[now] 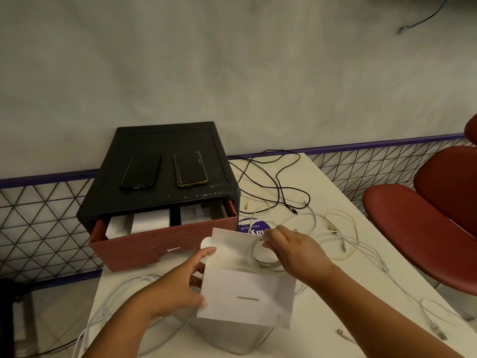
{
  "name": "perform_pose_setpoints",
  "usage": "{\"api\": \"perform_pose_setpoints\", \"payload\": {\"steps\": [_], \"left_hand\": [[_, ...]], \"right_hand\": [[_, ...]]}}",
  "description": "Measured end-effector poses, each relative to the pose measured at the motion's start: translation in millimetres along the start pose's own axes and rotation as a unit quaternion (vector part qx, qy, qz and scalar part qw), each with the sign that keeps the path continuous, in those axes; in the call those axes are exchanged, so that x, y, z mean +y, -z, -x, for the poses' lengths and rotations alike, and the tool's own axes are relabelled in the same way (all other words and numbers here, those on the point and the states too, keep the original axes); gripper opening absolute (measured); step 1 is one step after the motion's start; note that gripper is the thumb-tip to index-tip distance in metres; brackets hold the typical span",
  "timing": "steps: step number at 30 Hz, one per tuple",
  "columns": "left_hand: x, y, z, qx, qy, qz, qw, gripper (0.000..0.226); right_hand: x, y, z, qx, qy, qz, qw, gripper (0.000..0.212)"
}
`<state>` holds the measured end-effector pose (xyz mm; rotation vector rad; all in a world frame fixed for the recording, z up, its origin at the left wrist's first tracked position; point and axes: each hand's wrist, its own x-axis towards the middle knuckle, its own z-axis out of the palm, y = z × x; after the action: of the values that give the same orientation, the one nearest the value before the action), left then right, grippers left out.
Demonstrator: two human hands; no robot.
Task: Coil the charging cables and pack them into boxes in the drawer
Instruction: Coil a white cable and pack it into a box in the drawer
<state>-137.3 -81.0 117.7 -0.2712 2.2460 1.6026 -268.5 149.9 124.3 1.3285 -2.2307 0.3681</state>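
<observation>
A white cardboard box (pixel 245 298) stands open in front of me, its lid flap tilted up. My left hand (pixel 180 285) grips the box's left side, index finger up along the flap. My right hand (pixel 296 251) pinches a coiled white cable (pixel 263 257) at the box's opening. Behind the box, the red drawer (pixel 154 244) of a black cabinet (pixel 165 166) is pulled out, with white boxes (pixel 151 220) inside. Loose white cables (pixel 343 236) lie to the right and a black cable (pixel 276 182) further back.
Two dark phones (pixel 191 169) lie on the cabinet top. A purple round sticker (pixel 254 228) shows on the white table (pixel 335 306). More white cable (pixel 124 288) trails off the table's left edge. A red chair (pixel 426 220) stands at the right. A wire mesh fence runs behind.
</observation>
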Motion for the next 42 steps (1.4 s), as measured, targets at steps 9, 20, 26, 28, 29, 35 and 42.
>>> {"api": "perform_pose_setpoints", "payload": {"steps": [9,20,26,28,29,35,42], "left_hand": [[5,9,7,-0.006,-0.017,-0.001,1.0,0.088],[-4,5,3,0.008,-0.01,-0.008,1.0,0.087],[-11,7,-2,0.058,-0.018,0.007,0.998,0.086],[-17,9,-4,0.089,-0.023,0.007,0.996,0.084],[-21,10,-5,0.107,-0.024,0.007,0.994,0.081],[-53,15,-16,0.23,-0.017,0.013,0.973,0.066],[-80,22,-25,0.318,-0.006,-0.015,0.948,0.062]], "right_hand": [[-5,-2,-3,-0.215,0.1,-0.092,0.967,0.017],[-13,4,2,-0.419,-0.097,-0.284,0.857,0.032],[-15,-1,-1,-0.376,-0.084,-0.246,0.889,0.039],[-18,-9,-1,-0.352,-0.085,-0.206,0.909,0.039],[-19,-14,-1,-0.341,-0.089,-0.193,0.916,0.041],[-29,-42,-9,-0.31,-0.134,-0.199,0.92,0.055],[-40,-70,-14,-0.329,-0.163,-0.228,0.902,0.061]]}}
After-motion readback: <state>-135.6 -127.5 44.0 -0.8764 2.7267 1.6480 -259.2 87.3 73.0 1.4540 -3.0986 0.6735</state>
